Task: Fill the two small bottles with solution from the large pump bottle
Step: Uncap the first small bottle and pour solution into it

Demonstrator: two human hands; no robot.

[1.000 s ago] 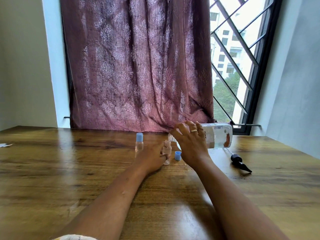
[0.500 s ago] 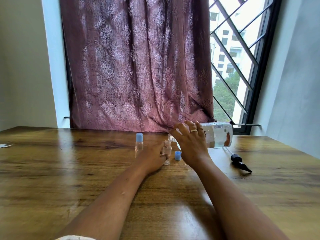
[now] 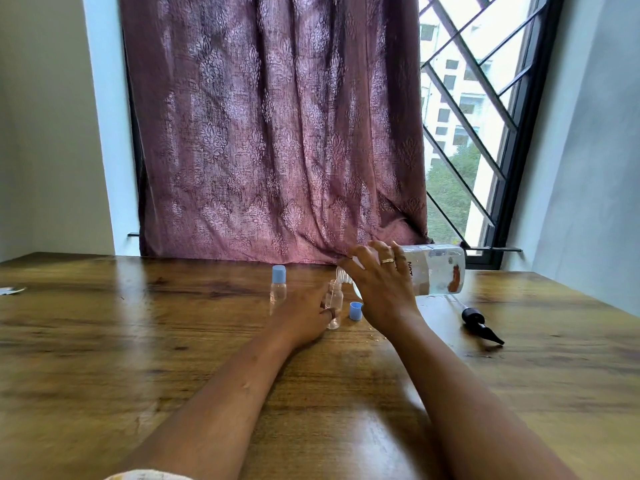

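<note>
Little has changed since half a second ago: the right hand (image 3: 381, 285) still grips the large pump bottle (image 3: 436, 270), tipped on its side with its neck over the open small bottle (image 3: 334, 301). The left hand (image 3: 304, 313) holds that bottle upright on the desk (image 3: 138, 341). Its fill level cannot be told. The capped small bottle (image 3: 278, 289) stands just to the left. A loose blue cap (image 3: 356, 310) and the black pump head (image 3: 479, 325) lie to the right.

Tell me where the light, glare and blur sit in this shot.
Head view: daylight through the window at right, blown out white; pale sheen across the near table; edges bend and soften; the clear small bottle in the left hand is faint below the large bottle in the right hand.
</note>
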